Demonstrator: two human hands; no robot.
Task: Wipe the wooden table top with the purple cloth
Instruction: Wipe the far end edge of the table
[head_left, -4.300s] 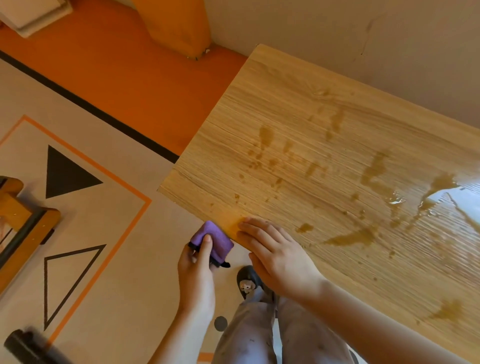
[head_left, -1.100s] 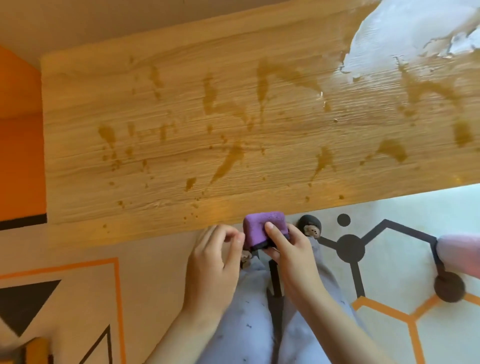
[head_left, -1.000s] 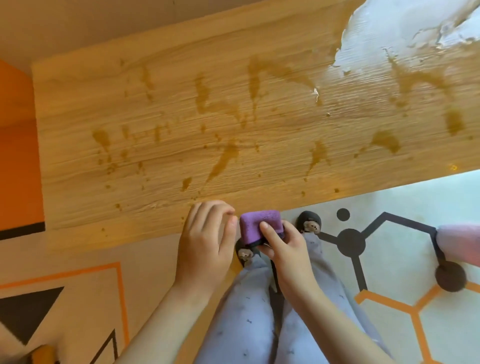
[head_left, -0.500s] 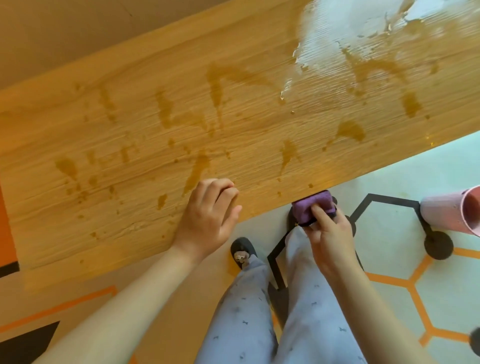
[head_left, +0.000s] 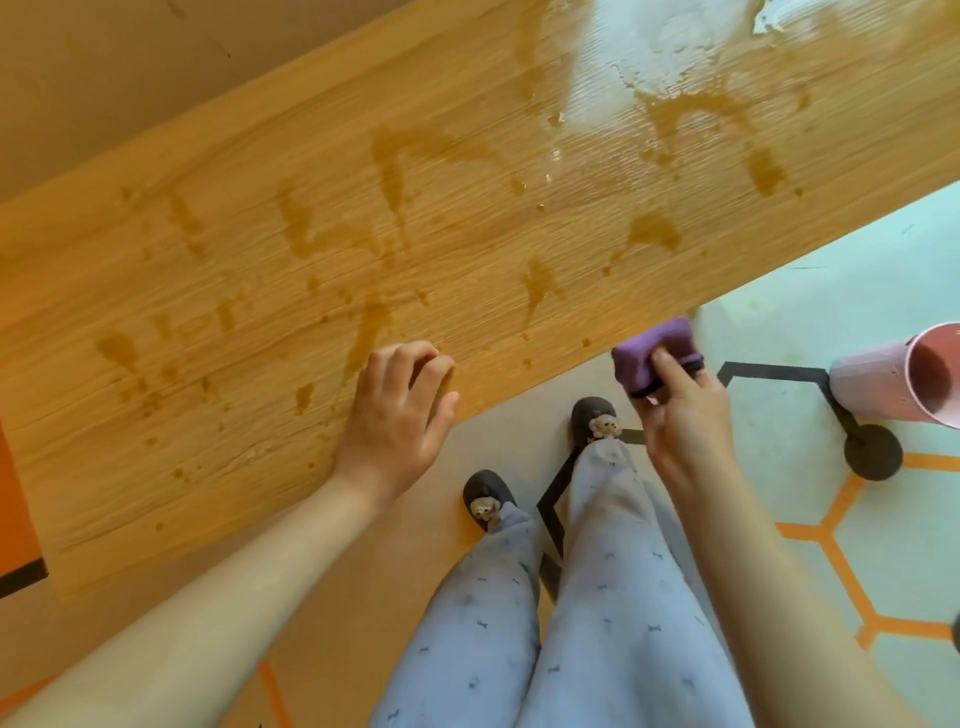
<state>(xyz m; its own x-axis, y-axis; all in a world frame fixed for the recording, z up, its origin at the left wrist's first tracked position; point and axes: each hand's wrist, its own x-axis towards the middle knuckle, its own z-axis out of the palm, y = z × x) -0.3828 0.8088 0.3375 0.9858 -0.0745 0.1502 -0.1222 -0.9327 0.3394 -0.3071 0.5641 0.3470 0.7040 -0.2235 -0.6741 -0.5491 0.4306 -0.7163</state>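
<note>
The wooden table top (head_left: 218, 374) runs diagonally across the view, streaked with brown liquid stains and a shiny wet patch at the upper right. My right hand (head_left: 680, 421) grips a folded purple cloth (head_left: 649, 353) just off the table's near edge, thumb pressed on top of the cloth. My left hand (head_left: 400, 415) rests on the table near its front edge with the fingers loosely bent, holding nothing.
A pink cup (head_left: 904, 379) lies on its side on the floor at the right. My legs in pale trousers and dark slippers (head_left: 595, 421) stand below the table edge. A wall runs behind the table; the floor mat has orange and black lines.
The cloth passed from my left hand to my right. My right hand carried it rightwards along the table's near edge, while my left hand settled on the table top. The view shifted right.
</note>
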